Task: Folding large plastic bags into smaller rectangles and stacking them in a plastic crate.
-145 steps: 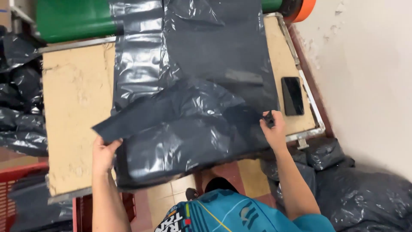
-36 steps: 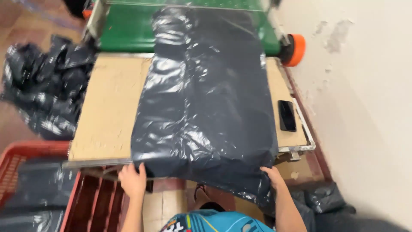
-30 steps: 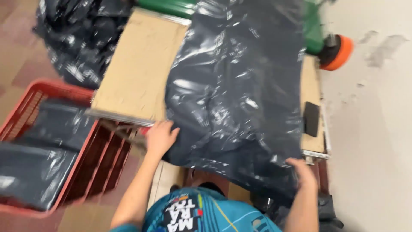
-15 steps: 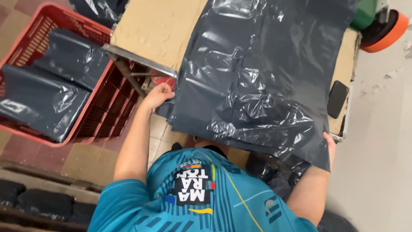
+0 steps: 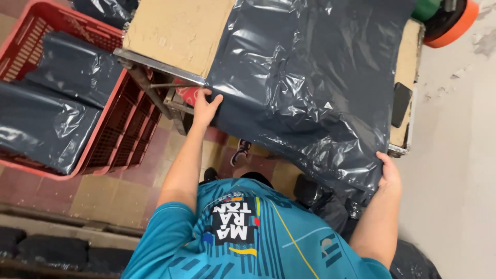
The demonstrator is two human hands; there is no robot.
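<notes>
The left hand (image 5: 204, 106) is gripping the near left corner of a large, glossy dark grey plastic sheet (image 5: 310, 77), thumb spread on top. The right hand (image 5: 388, 173) is pinching its near right corner at four o'clock. The sheet is draping over a tan board table (image 5: 175, 31). At nine o'clock, folded dark plastic packages (image 5: 46, 121) are lying in a red lattice crate (image 5: 111, 137).
</notes>
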